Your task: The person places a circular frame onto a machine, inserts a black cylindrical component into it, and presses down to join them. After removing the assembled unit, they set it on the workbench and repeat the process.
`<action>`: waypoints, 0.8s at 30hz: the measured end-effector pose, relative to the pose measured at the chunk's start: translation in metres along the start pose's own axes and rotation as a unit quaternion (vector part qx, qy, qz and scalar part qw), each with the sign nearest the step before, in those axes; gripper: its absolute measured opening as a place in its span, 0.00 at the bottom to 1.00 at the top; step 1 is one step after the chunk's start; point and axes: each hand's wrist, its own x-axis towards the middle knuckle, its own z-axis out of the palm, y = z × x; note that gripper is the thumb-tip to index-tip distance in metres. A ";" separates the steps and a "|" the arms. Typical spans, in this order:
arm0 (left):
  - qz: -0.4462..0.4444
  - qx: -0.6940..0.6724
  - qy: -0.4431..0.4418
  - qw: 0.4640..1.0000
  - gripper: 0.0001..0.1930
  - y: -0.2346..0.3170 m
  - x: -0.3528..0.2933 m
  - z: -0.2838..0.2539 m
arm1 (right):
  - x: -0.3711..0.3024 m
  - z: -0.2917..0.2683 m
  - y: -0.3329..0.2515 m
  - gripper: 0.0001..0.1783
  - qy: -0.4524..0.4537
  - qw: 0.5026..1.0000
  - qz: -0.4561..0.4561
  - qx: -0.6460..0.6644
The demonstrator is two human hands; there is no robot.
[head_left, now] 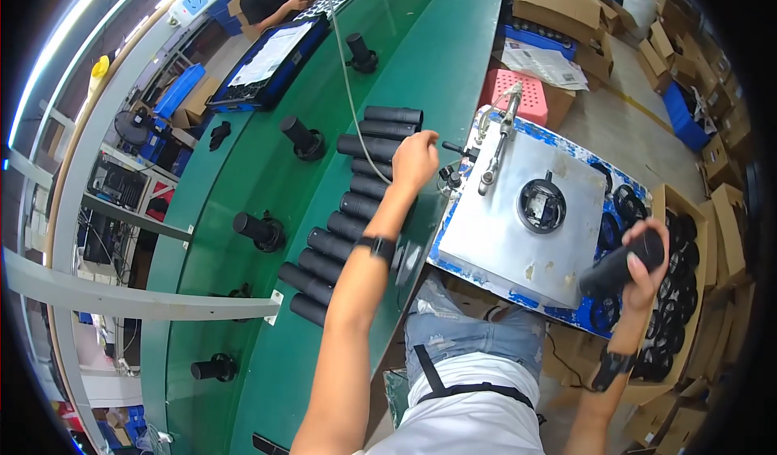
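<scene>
My right hand (648, 267) grips a black tube (609, 275), held tilted over the near right corner of the metal-topped stand. My left hand (416, 160), its fingers curled in, is at the right ends of a row of black tubes (329, 243) lying on the green bench. What those fingers hold, if anything, is hidden. Just right of them sticks out a small lever with a black knob (452, 146). On the metal plate (490, 237) sits a round black ring-shaped part (542, 204). A metal clamp (500, 143) with a rod stands at the plate's far left side.
Several black tube-and-ring pieces (259, 230) stand along the green conveyor (218, 293). At right, a cardboard box (702, 273) holds black rings. A pink perforated basket (518, 95) lies beyond the stand. A thin hose (350, 75) hangs across the bench. Another person (271, 2) works at far left.
</scene>
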 end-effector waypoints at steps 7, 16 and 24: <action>-0.103 0.087 -0.234 0.963 0.23 -0.053 0.048 0.056 | -0.068 -0.042 -0.030 0.38 0.058 0.994 0.046 -0.080; -0.142 0.117 -0.177 0.967 0.18 -0.031 0.040 0.068 | -0.109 -0.068 -0.030 0.36 0.145 0.983 0.080 -0.080; -0.254 -0.168 -0.097 0.948 0.09 -0.056 0.054 0.082 | -0.103 -0.061 -0.026 0.36 0.139 0.982 0.094 -0.086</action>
